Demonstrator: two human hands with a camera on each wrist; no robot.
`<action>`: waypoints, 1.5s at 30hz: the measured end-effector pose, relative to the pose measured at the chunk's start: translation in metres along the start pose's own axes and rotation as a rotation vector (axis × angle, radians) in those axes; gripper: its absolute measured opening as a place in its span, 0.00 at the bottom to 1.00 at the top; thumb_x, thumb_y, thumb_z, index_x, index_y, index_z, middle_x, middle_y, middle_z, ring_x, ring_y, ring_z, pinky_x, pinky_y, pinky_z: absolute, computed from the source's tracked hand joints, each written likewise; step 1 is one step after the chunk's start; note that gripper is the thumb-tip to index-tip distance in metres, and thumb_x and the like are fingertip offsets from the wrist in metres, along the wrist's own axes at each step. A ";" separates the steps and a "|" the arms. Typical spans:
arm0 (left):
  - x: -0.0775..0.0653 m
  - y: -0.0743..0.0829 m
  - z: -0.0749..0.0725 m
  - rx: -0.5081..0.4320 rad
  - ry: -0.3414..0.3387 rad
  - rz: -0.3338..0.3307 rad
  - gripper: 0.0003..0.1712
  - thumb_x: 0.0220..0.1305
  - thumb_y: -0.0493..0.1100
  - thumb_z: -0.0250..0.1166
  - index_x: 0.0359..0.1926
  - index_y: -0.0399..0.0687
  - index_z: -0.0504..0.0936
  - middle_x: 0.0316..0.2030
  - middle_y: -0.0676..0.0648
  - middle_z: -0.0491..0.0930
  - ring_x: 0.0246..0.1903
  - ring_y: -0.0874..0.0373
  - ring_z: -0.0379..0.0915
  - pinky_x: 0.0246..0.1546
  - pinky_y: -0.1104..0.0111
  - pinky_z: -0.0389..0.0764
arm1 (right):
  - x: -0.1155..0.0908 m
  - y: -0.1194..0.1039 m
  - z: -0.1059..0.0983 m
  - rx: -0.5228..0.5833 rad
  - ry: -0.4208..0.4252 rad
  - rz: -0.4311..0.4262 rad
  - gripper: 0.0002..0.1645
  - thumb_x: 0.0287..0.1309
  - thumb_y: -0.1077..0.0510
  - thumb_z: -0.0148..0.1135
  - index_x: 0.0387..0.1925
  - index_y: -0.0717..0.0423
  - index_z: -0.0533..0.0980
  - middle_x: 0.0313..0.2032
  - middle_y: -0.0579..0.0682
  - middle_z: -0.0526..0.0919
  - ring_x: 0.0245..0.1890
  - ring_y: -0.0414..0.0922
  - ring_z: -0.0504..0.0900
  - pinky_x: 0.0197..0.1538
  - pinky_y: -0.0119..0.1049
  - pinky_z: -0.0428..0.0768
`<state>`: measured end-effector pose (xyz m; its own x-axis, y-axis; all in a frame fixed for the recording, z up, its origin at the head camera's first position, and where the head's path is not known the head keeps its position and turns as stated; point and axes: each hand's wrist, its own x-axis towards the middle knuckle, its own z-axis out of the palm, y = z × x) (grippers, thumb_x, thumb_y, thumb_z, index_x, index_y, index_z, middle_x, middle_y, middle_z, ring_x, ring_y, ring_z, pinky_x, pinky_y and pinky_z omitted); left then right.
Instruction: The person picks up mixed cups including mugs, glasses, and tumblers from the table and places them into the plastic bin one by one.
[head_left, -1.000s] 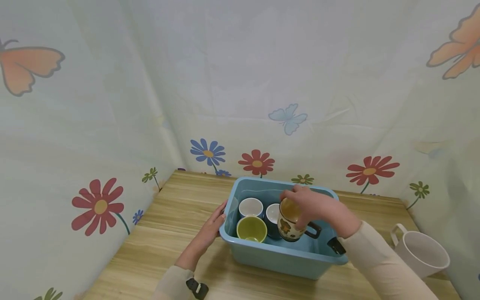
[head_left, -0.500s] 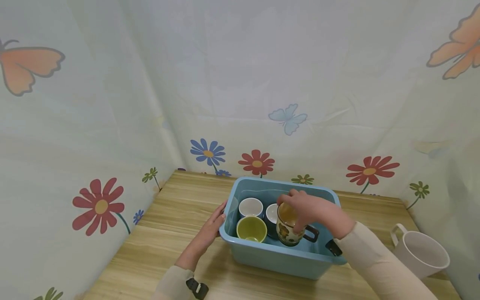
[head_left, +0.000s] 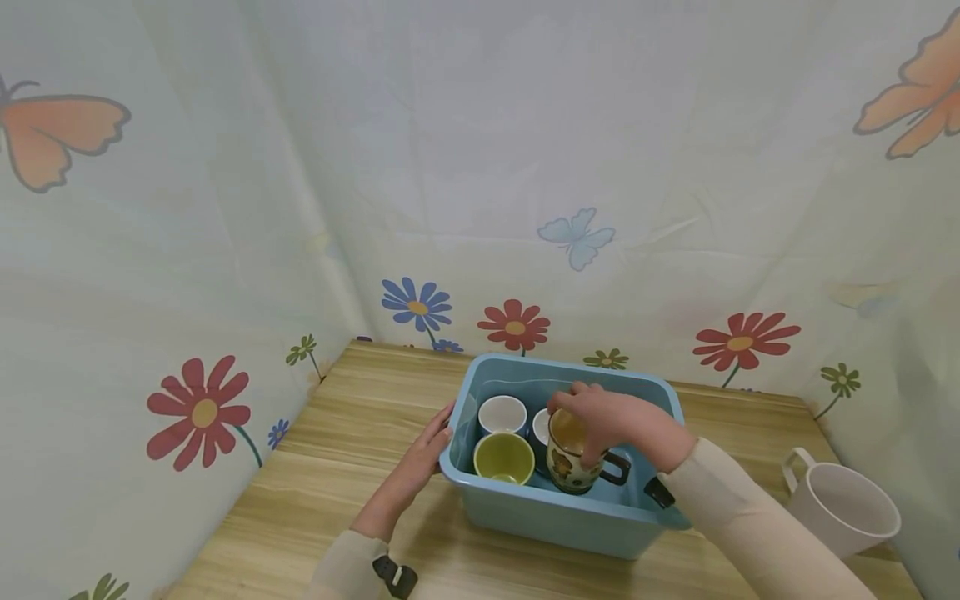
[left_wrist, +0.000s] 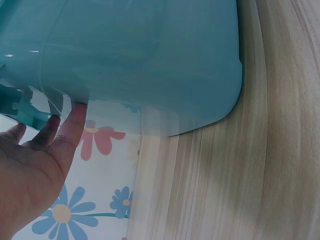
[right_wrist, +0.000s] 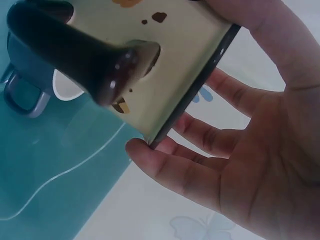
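My right hand [head_left: 600, 417] pinches the rim of a cream mug [head_left: 570, 471] with a brown pattern, a tan inside and a dark handle. The mug is upright, low inside a blue plastic bin [head_left: 540, 508]. In the right wrist view the thumb and fingers lie along the mug's dark rim [right_wrist: 200, 80]. My left hand [head_left: 416, 467] touches the bin's left side with fairly straight fingers, just under the rim; the left wrist view has its fingertips [left_wrist: 79, 107] against the blue wall. A green cup [head_left: 504, 458] and two white-lined cups share the bin.
The white-lined cup [head_left: 502, 415] at the back left sits beside the second one [head_left: 542, 425], partly hidden by the mug. On the wooden table [head_left: 300, 508], a large white mug [head_left: 843, 504] stands right of the bin. A flowered curtain [head_left: 480, 167] hangs behind.
My right hand has lowered the patterned mug further into the bin and moved it slightly left, toward the other cups. My left hand has stayed at the bin's side.
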<state>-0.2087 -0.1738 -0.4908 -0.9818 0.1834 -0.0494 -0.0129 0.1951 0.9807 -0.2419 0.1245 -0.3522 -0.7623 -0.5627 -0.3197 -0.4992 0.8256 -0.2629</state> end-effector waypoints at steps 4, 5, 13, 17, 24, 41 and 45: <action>0.001 0.001 0.000 0.003 -0.002 -0.002 0.34 0.81 0.52 0.42 0.82 0.50 0.51 0.80 0.33 0.53 0.73 0.31 0.62 0.61 0.48 0.80 | 0.004 0.000 0.002 -0.022 -0.033 -0.007 0.44 0.39 0.59 0.84 0.59 0.46 0.72 0.55 0.57 0.75 0.54 0.56 0.72 0.54 0.60 0.84; 0.001 0.001 0.000 0.002 -0.004 -0.002 0.34 0.81 0.52 0.42 0.82 0.50 0.51 0.80 0.33 0.52 0.73 0.31 0.62 0.61 0.48 0.80 | 0.005 0.000 0.002 -0.028 -0.038 -0.010 0.44 0.39 0.59 0.84 0.59 0.46 0.71 0.55 0.57 0.75 0.54 0.56 0.72 0.54 0.60 0.83; 0.001 0.000 -0.001 0.000 -0.008 0.001 0.34 0.81 0.51 0.42 0.82 0.49 0.51 0.79 0.32 0.53 0.72 0.31 0.63 0.60 0.49 0.81 | 0.014 0.002 0.008 -0.057 -0.056 -0.007 0.43 0.39 0.58 0.85 0.58 0.45 0.71 0.53 0.55 0.75 0.53 0.54 0.73 0.53 0.58 0.84; 0.001 -0.001 -0.001 0.001 -0.011 0.006 0.34 0.81 0.52 0.42 0.82 0.50 0.51 0.80 0.33 0.53 0.72 0.32 0.63 0.59 0.50 0.81 | 0.020 0.004 0.014 -0.059 -0.062 0.000 0.43 0.39 0.58 0.85 0.58 0.44 0.71 0.52 0.54 0.75 0.53 0.53 0.73 0.51 0.56 0.85; 0.002 -0.002 -0.001 0.002 -0.021 0.011 0.34 0.81 0.53 0.42 0.82 0.51 0.51 0.80 0.33 0.52 0.72 0.31 0.63 0.59 0.50 0.81 | 0.027 0.002 0.020 -0.063 -0.084 -0.008 0.43 0.39 0.60 0.84 0.57 0.43 0.71 0.52 0.54 0.75 0.54 0.53 0.73 0.52 0.55 0.85; 0.001 0.000 -0.001 0.008 -0.012 0.007 0.34 0.81 0.51 0.42 0.82 0.51 0.51 0.80 0.33 0.52 0.72 0.31 0.62 0.60 0.49 0.81 | 0.033 0.000 0.026 -0.089 -0.124 -0.003 0.43 0.41 0.61 0.82 0.59 0.46 0.71 0.52 0.53 0.75 0.53 0.51 0.72 0.55 0.54 0.85; 0.000 0.000 -0.001 0.001 -0.016 0.004 0.34 0.81 0.51 0.42 0.82 0.50 0.51 0.80 0.33 0.51 0.72 0.31 0.63 0.59 0.50 0.81 | 0.035 0.001 0.030 -0.083 -0.127 -0.007 0.43 0.39 0.62 0.83 0.58 0.46 0.71 0.51 0.53 0.75 0.52 0.51 0.71 0.54 0.54 0.85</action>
<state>-0.2090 -0.1747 -0.4906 -0.9788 0.1991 -0.0484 -0.0088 0.1951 0.9807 -0.2567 0.1049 -0.3908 -0.7029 -0.5651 -0.4320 -0.5411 0.8190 -0.1910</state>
